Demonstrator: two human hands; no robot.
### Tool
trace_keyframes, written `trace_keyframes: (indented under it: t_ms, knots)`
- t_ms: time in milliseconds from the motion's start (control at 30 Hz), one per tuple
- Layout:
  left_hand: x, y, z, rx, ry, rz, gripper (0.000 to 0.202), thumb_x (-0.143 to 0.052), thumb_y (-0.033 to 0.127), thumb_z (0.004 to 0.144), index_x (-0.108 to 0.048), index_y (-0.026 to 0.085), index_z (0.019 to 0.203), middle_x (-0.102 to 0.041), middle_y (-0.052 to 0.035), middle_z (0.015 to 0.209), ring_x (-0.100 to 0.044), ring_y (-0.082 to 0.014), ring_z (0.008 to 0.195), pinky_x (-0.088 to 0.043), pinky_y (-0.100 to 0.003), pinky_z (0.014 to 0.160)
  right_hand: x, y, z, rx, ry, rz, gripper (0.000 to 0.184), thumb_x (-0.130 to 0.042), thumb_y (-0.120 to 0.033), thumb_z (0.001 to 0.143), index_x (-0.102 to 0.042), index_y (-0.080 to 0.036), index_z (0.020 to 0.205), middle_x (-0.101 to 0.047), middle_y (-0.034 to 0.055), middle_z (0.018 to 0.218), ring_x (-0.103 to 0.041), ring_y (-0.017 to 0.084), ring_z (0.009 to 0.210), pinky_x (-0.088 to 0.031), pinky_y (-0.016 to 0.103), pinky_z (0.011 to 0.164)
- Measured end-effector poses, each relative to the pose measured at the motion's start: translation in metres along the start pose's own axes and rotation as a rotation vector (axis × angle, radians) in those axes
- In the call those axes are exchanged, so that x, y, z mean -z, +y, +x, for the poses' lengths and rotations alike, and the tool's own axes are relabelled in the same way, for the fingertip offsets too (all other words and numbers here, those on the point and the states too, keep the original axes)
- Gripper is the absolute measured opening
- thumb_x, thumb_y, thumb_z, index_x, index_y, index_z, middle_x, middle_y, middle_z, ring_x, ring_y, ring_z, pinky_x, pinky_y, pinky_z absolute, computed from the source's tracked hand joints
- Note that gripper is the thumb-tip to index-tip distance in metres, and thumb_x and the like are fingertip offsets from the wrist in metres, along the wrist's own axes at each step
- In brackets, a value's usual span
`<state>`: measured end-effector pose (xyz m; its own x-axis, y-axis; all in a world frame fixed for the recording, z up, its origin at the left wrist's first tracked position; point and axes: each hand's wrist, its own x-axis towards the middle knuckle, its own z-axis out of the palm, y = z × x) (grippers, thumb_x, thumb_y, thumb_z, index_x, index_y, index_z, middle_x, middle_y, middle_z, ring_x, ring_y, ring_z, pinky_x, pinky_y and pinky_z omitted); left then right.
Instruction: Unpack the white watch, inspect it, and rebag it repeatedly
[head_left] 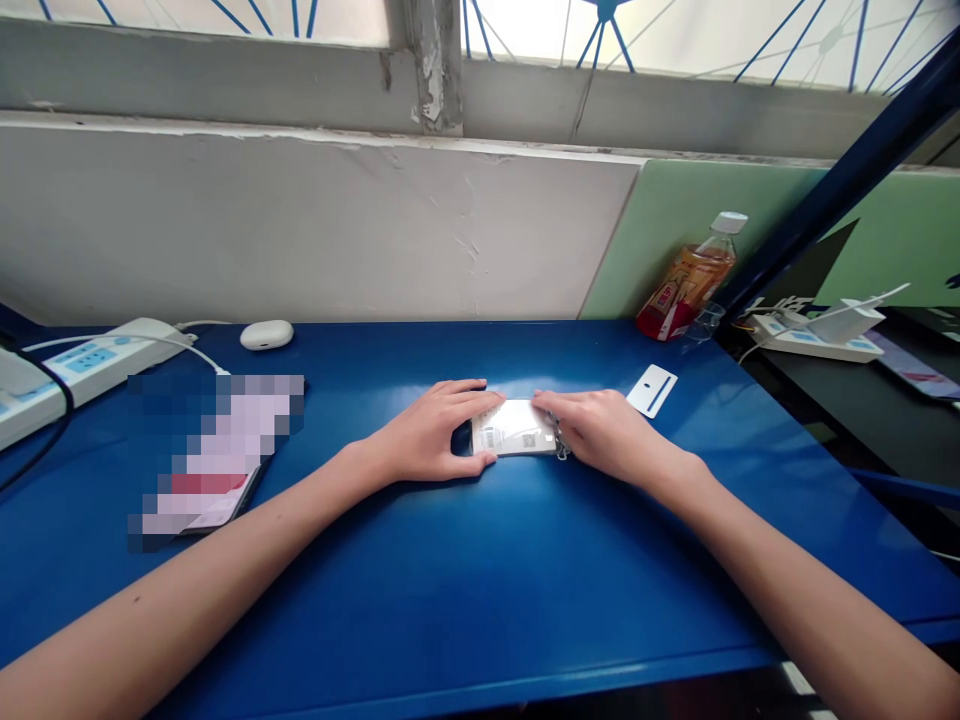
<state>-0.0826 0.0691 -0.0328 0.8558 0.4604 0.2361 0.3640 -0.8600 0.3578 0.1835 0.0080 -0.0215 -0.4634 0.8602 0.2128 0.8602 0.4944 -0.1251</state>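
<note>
Apparently midway: box (511,429) is held by half-spread fingers of left hand (431,432); wrap (562,449), not yet off, seemingly pinched by right hand (604,425).

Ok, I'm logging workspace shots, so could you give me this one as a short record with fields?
Surface: blue table
Left hand: thumb and fingers at opposite edges of a white packet
Right hand: fingers at the packet's right end, beside crinkled clear wrap; exact grip hidden
Right side: white card; white-capped bottle farther back
Left side: power strip, rounded white case, pixelated flat object
</note>
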Motion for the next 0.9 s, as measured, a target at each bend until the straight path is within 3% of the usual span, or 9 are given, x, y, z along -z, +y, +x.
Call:
trace_keyframes:
  t_ms: [100,167,300,533,733,900]
  knots:
    - [0.0,0.0,-0.001,-0.008,0.005,0.006,0.066,-0.068,0.039,0.082,-0.049,0.02,0.143,-0.057,-0.0114,0.143,-0.047,-0.033,0.137,-0.039,-0.049,0.111,0.005,0.016,-0.001,-0.088,0.004,-0.011,0.045,-0.047,-0.006,0.081,-0.072,-0.025,0.112,-0.078,0.0058,0.108,-0.074,0.028,0.096,-0.057,0.037,0.081]
    - [-0.001,0.0,-0.001,-0.006,0.013,0.012,0.066,-0.068,0.039,0.082,-0.049,0.02,0.143,-0.057,-0.0119,0.143,-0.047,-0.0331,0.136,-0.039,-0.049,0.111,0.009,0.025,-0.003,-0.084,0.036,0.001,0.049,-0.045,-0.007,0.081,-0.069,-0.021,0.121,-0.072,0.0081,0.124,-0.068,0.029,0.114,-0.055,0.041,0.094]
    - [-0.002,0.002,-0.001,-0.008,0.019,0.019,0.065,-0.067,0.04,0.083,-0.049,0.02,0.142,-0.057,-0.0122,0.141,-0.049,-0.033,0.135,-0.04,-0.049,0.11,0.015,0.025,-0.004,-0.03,0.111,0.055,0.046,-0.042,-0.009,0.087,-0.065,-0.012,0.126,-0.066,0.0124,0.132,-0.058,0.027,0.128,-0.047,0.043,0.108]
    - [-0.002,0.003,-0.001,-0.019,0.026,0.037,0.063,-0.066,0.04,0.083,-0.051,0.015,0.139,-0.059,-0.0141,0.138,-0.05,-0.033,0.133,-0.04,-0.047,0.11,0.017,0.006,0.0,0.157,0.052,0.163,0.03,-0.05,-0.028,0.097,-0.07,-0.017,0.116,-0.074,0.0098,0.115,-0.068,0.025,0.107,-0.054,0.039,0.094]
    - [-0.001,0.004,-0.001,0.0,0.004,0.057,0.064,-0.064,0.04,0.084,-0.049,0.015,0.141,-0.057,-0.0149,0.14,-0.048,-0.0331,0.134,-0.041,-0.047,0.11,0.017,0.016,0.0,0.003,-0.029,0.111,0.026,-0.058,-0.028,0.093,-0.074,-0.019,0.111,-0.077,0.0085,0.1,-0.071,0.025,0.089,-0.054,0.037,0.079]
    - [-0.001,0.004,-0.002,0.004,0.003,0.07,0.062,-0.062,0.038,0.084,-0.049,0.014,0.14,-0.057,-0.0158,0.141,-0.049,-0.0329,0.133,-0.04,-0.048,0.11,0.022,0.017,0.0,-0.011,-0.103,0.18,0.024,-0.063,-0.028,0.089,-0.073,-0.019,0.109,-0.075,0.0075,0.1,-0.069,0.024,0.089,-0.052,0.036,0.079]
